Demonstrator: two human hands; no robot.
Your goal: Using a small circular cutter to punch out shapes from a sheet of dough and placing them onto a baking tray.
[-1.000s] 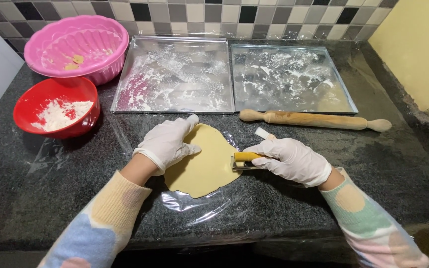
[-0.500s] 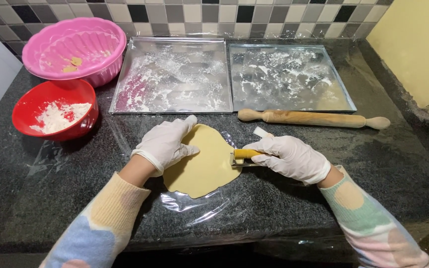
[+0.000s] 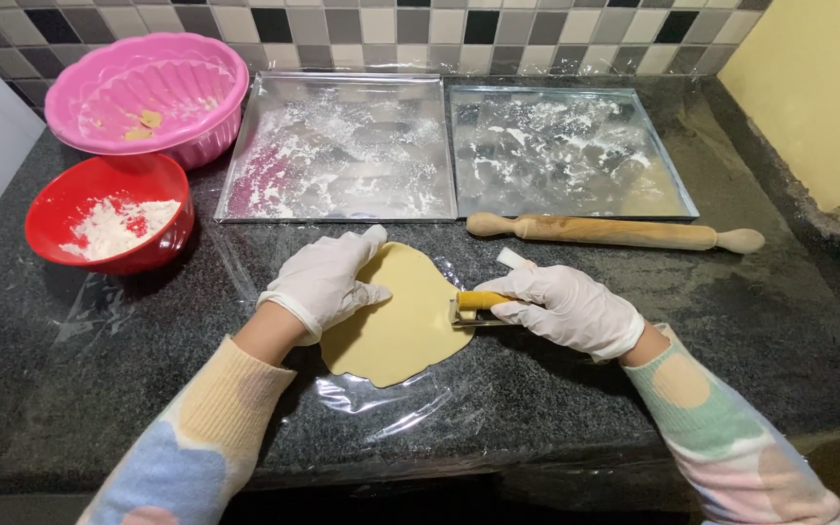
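Since a second ago little has shifted: both hands sit where they were on the dough. Nearest the front edge of the surface (image 3: 70, 389), a clear plastic sheet (image 3: 381, 399) lies under the flat round of yellow dough (image 3: 410, 326). The left hand (image 3: 328, 282) rests spread and flat on it, seemingly to steady it. The right hand (image 3: 566, 306) is closed around a yellow-handled cutter (image 3: 473, 306) at the dough's right rim. Beyond lies a rolling pin (image 3: 614, 231), then two floured trays (image 3: 342, 146) along the back edge, with a red bowl (image 3: 114, 214) and pink bowl (image 3: 148, 92) toward the back left corner. The right side lies bare.
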